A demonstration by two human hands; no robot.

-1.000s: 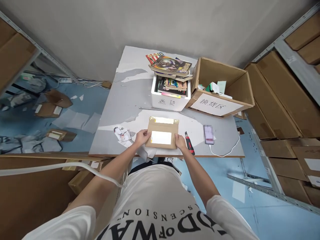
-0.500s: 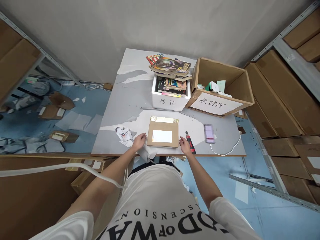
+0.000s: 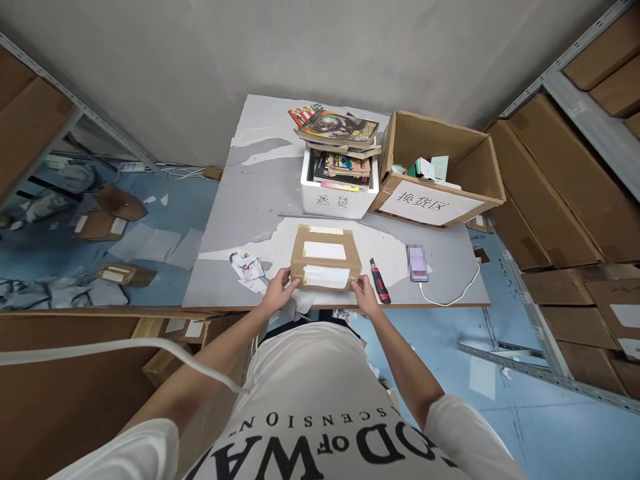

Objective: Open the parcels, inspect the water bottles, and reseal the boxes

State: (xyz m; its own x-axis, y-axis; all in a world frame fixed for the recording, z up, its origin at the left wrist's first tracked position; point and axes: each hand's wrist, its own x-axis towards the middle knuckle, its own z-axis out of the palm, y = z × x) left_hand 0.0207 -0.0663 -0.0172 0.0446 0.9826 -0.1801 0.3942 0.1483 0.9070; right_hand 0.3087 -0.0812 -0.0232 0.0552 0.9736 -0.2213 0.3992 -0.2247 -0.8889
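A brown cardboard box with white labels is at the near side of the table. My left hand grips its near left corner, thumb on the front face. At the near right corner my right hand holds it with bent fingers. The front face of the box, bearing a white label, shows toward me, and the box looks tilted. A black-and-red utility knife lies just right of my right hand. Crumpled paper scraps lie to the left of the box.
Behind the box stand a white foam bin piled with books and a large open carton with small items inside. A phone on a white cable lies at right. Shelves of cartons flank the table.
My hands have gone from beside the box to gripping its near corners. The box has tilted, so its labelled front face now shows.
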